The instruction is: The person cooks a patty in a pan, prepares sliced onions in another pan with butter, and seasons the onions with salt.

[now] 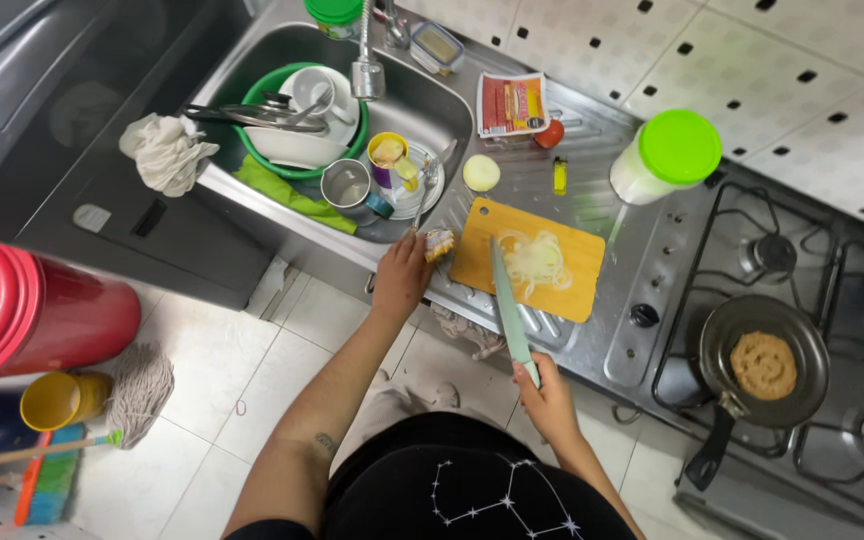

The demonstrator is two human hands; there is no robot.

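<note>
At frame centre, a green knife (508, 305) is gripped by the right hand (549, 398); onion scraps (439, 243) are pinched in the left hand (401, 277) beside the cutting board (572, 290).

Steel counter (552, 215) (ridged drainboard) under wooden cutting board (572, 290), half onion (481, 173), sausage packet (511, 104), green-lidded jar (664, 158).
</note>
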